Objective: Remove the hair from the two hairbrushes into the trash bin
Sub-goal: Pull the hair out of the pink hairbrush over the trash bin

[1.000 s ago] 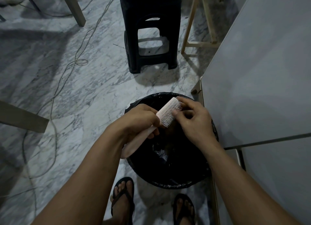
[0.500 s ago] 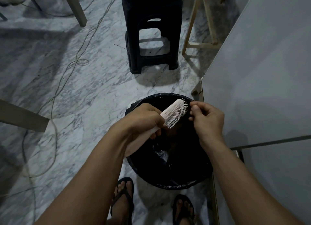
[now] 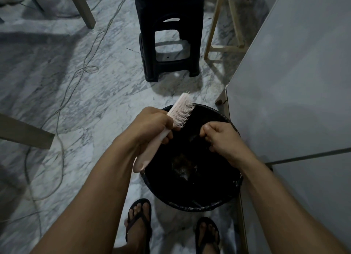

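Observation:
My left hand [image 3: 152,124] grips a pale pink hairbrush [image 3: 180,109] by its neck, bristles facing right, held over the left rim of the black-lined trash bin [image 3: 199,206]. The brush handle points down toward me. My right hand [image 3: 220,138] hovers over the bin's opening, fingers pinched together, apart from the brush. A dark wisp of hair [image 3: 193,137] seems to hang by its fingertips, hard to tell against the black liner. A clump of hair [image 3: 182,164] lies at the bottom of the bin. Only one hairbrush is in view.
A grey table [image 3: 294,73] stands close on the right, touching the bin. A black plastic stool [image 3: 169,33] stands beyond the bin. Cables [image 3: 76,73] trail over the marble floor on the left. Wooden legs [image 3: 24,132] stick in from the left. My sandalled feet [image 3: 138,221] stand before the bin.
My right hand pulled away from the bristles and dropped lower over the bin. My left hand lifted and tilted the brush head up and away.

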